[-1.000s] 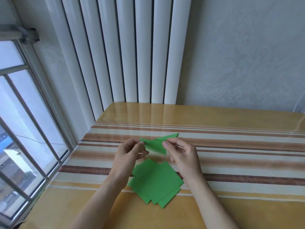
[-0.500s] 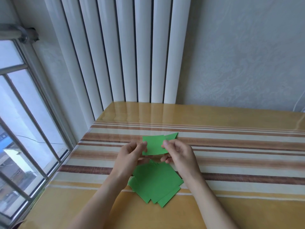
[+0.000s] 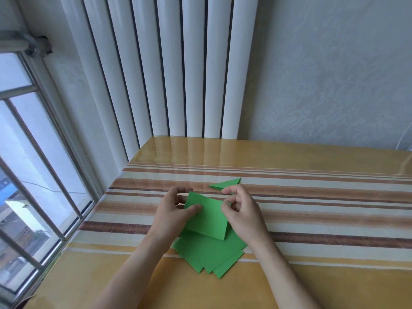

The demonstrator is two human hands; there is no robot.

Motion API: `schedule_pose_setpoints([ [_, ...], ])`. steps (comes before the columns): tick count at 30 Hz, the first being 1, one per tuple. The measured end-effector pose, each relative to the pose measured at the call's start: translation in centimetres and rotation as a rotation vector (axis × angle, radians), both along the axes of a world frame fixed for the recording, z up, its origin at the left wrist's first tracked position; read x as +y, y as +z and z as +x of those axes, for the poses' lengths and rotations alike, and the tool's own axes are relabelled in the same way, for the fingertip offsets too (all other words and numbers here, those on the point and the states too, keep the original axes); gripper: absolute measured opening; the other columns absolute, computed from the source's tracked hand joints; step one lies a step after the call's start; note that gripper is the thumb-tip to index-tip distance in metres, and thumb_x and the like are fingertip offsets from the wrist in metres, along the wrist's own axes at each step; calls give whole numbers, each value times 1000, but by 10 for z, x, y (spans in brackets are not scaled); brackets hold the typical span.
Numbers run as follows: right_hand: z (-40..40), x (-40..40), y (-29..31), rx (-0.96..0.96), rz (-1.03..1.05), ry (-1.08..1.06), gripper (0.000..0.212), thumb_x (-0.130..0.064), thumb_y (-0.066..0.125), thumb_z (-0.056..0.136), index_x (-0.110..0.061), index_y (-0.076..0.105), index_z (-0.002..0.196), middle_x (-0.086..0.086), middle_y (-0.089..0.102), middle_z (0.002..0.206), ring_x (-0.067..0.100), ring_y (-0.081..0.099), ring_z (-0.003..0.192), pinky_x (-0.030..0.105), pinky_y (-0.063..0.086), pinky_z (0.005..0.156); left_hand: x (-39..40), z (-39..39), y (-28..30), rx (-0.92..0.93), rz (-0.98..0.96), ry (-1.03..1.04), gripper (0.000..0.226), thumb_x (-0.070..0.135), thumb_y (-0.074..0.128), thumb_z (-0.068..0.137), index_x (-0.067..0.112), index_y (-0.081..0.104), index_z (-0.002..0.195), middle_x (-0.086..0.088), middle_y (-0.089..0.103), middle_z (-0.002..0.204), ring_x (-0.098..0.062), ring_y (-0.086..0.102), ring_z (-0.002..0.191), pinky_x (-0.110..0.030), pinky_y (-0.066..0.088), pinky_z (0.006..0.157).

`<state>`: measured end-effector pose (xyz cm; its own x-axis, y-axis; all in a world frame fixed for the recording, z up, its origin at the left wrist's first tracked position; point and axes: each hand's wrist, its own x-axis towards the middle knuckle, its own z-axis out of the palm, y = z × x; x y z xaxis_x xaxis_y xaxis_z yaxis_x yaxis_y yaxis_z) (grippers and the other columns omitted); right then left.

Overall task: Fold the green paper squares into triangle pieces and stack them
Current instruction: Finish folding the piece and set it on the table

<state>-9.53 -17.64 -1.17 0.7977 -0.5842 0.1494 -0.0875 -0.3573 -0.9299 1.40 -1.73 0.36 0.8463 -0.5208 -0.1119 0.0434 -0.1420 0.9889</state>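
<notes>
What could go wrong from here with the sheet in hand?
1. The green square is held only at its side edges by the left hand and right hand; an uneven grip could skew the fold, so corners may not meet.
2. It hangs right above the loose pile of squares; a wrist could fan the pile further.
3. The folded triangle lies just behind the right hand's fingers and could get nudged.

- Bright, even daylight enters through the window at left
- The glossy table carries soft glare, with pale reflections of the white radiator along its far edge
- Shadows are faint
- Wide-angle distortion bends the window bars and radiator columns near the edges
- Focus is fairly sharp throughout
</notes>
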Motion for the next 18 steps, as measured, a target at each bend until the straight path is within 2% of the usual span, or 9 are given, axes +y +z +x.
schedule_pose_setpoints([
  [1, 1, -2, -2, -16, 12, -37, 22, -14, 68, 96, -32, 60, 107, -1, 68, 87, 6, 56, 63, 20, 45, 59, 0, 0, 0, 3, -5, -18, 31, 9, 77, 91, 25, 65, 115, -7, 73, 105, -24, 77, 88, -46, 66, 76],
  [4, 3, -6, -4, -50, 35, -89, 21, -14, 74, 93, -29, 63, 103, 0, 71, 89, 13, 67, 77, 29, 54, 72, 1, 0, 1, -44, 10, -94, 20, 9, 73, 94, 21, 72, 110, -2, 78, 103, -21, 78, 91, -48, 64, 86],
  [7, 3, -6, -4, -56, 50, -52, 19, -19, 77, 93, -30, 65, 102, -5, 72, 92, 9, 69, 85, 27, 56, 77, 1, -3, 2, -70, 23, -120, 12, 12, 73, 95, 18, 76, 104, 0, 80, 100, -21, 78, 92, -48, 63, 87],
  [9, 3, -5, -5, -43, 72, -35, 19, -25, 77, 93, -32, 64, 106, -5, 72, 95, 10, 70, 87, 25, 55, 76, 1, -3, 2, -64, -3, -87, 9, 13, 74, 94, 16, 75, 103, -2, 80, 99, -23, 78, 91, -50, 64, 85],
  [13, 4, -4, -5, -6, 157, -6, 25, -26, 78, 93, -31, 61, 112, -6, 76, 94, 13, 72, 87, 33, 57, 79, 4, 3, 2, 17, -55, 39, 6, 14, 73, 95, 13, 67, 96, -14, 77, 94, -33, 75, 78, -47, 62, 65],
  [16, 5, -5, -7, -33, 225, -23, 25, -20, 77, 93, -30, 62, 109, -5, 77, 93, 16, 71, 80, 44, 56, 78, 3, 6, -1, 12, -23, 23, 8, 10, 72, 95, 11, 64, 98, -16, 75, 95, -32, 73, 78, -44, 59, 66],
  [18, 6, -6, -9, -72, 262, -62, 23, -18, 77, 92, -31, 64, 105, -2, 76, 93, 23, 73, 82, 53, 59, 79, 1, 5, -3, -41, 29, -56, 10, 10, 72, 94, 13, 64, 99, -15, 72, 94, -25, 68, 76, -39, 54, 66],
])
